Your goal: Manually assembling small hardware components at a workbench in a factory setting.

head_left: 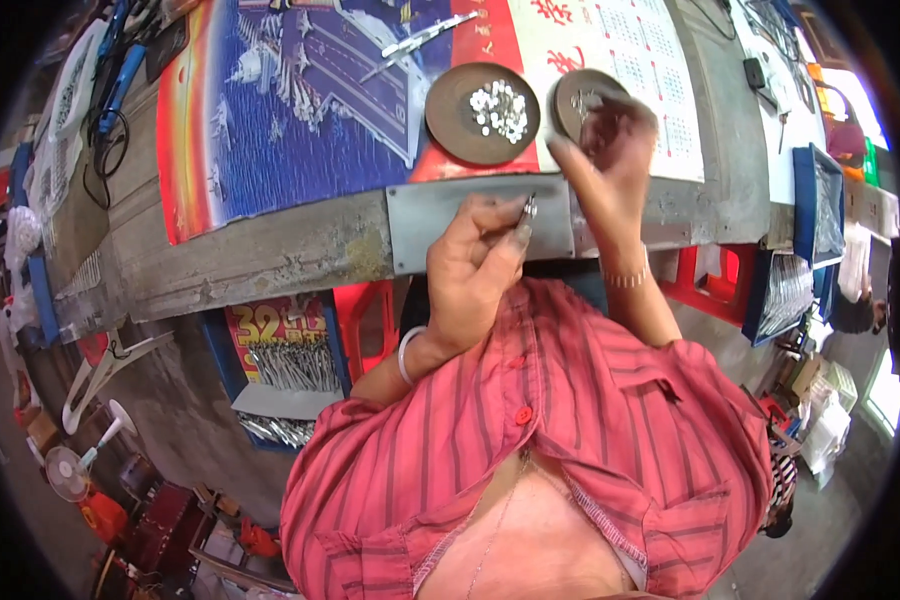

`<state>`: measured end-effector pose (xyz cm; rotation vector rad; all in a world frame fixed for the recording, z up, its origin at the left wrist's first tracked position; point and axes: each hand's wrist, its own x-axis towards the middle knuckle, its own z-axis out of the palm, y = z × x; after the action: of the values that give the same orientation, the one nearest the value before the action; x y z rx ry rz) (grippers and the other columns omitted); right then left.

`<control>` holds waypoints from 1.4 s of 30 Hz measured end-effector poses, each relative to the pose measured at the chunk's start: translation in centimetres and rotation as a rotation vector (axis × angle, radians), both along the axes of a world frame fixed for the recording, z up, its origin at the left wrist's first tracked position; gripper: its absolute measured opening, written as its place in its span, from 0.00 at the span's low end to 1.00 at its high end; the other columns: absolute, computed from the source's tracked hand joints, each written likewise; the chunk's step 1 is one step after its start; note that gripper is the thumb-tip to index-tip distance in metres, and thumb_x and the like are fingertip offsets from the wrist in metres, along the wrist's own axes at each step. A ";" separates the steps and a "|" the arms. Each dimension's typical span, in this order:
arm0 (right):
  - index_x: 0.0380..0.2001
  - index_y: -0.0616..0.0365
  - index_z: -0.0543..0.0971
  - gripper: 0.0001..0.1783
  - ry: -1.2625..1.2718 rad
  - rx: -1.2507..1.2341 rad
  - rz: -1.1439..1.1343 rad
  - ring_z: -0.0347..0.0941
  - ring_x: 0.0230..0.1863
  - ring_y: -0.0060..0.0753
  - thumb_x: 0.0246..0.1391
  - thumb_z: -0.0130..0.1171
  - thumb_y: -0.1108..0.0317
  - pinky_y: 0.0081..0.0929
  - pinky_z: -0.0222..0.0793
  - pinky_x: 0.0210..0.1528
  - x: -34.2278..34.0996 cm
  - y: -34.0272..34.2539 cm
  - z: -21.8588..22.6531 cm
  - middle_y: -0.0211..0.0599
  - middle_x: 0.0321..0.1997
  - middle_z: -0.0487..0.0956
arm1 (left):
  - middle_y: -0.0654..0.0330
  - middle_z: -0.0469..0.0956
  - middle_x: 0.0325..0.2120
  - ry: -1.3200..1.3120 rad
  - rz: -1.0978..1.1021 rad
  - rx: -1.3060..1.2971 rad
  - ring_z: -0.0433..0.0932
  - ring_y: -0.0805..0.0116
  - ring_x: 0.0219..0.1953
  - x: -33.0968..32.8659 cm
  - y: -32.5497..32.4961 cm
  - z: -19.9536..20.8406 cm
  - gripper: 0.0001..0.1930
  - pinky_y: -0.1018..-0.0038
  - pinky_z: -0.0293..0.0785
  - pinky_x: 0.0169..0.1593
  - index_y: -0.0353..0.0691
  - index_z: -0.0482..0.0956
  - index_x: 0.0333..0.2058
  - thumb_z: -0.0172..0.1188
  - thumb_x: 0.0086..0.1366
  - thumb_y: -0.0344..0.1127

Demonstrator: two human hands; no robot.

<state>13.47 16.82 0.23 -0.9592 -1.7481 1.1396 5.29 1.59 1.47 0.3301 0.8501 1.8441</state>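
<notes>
Grey desk: your left hand pinches a small metal part, tip pointing away; your right hand (blurred, can't tell its grip) overhangs the right-side brown dish.

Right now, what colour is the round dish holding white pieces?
The round dish is brown, clearest in head view.

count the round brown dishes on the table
2. One dish holds small white pieces; the other dish is just to its right, partly covered by the blurred right hand. No others show, though one could be hidden.
</notes>
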 end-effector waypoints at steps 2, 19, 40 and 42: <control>0.47 0.61 0.61 0.35 0.355 0.112 0.278 0.61 0.31 0.21 0.36 0.69 0.72 0.18 0.60 0.32 -0.7 -3.3 2.4 0.35 0.39 0.64 | 0.68 0.69 0.31 -0.005 -0.046 -0.022 0.62 0.87 0.21 -0.3 0.0 -0.7 0.11 0.87 0.56 0.23 0.34 0.71 0.45 0.51 0.64 0.21; 0.45 0.60 0.64 0.29 0.293 -0.093 0.018 0.59 0.30 0.15 0.43 0.69 0.72 0.14 0.60 0.32 0.0 -1.6 0.8 0.27 0.35 0.67 | 0.61 0.70 0.37 -0.508 -0.206 0.046 0.59 0.81 0.20 -1.8 -0.7 -1.4 0.10 0.87 0.53 0.19 0.41 0.70 0.45 0.49 0.65 0.25; 0.32 0.62 0.75 0.09 0.084 -0.653 0.513 0.65 0.29 0.12 0.57 0.58 0.66 0.14 0.62 0.31 3.4 -1.7 1.2 0.24 0.29 0.73 | 0.54 0.74 0.31 -0.973 -0.552 -0.044 0.63 0.81 0.18 -2.3 0.7 -2.5 0.14 0.87 0.60 0.18 0.35 0.66 0.51 0.43 0.68 0.28; 0.32 0.63 0.75 0.08 0.140 -0.655 0.543 0.65 0.30 0.12 0.56 0.59 0.68 0.15 0.63 0.33 3.5 -1.7 0.9 0.24 0.29 0.73 | 0.55 0.75 0.31 -0.943 -0.562 -0.065 0.63 0.81 0.18 -2.3 0.7 -2.6 0.13 0.87 0.60 0.18 0.35 0.66 0.50 0.44 0.68 0.28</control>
<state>16.95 15.08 1.15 -0.7432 -1.5814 2.1626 3.00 2.33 -1.09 -0.3174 0.1230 1.2136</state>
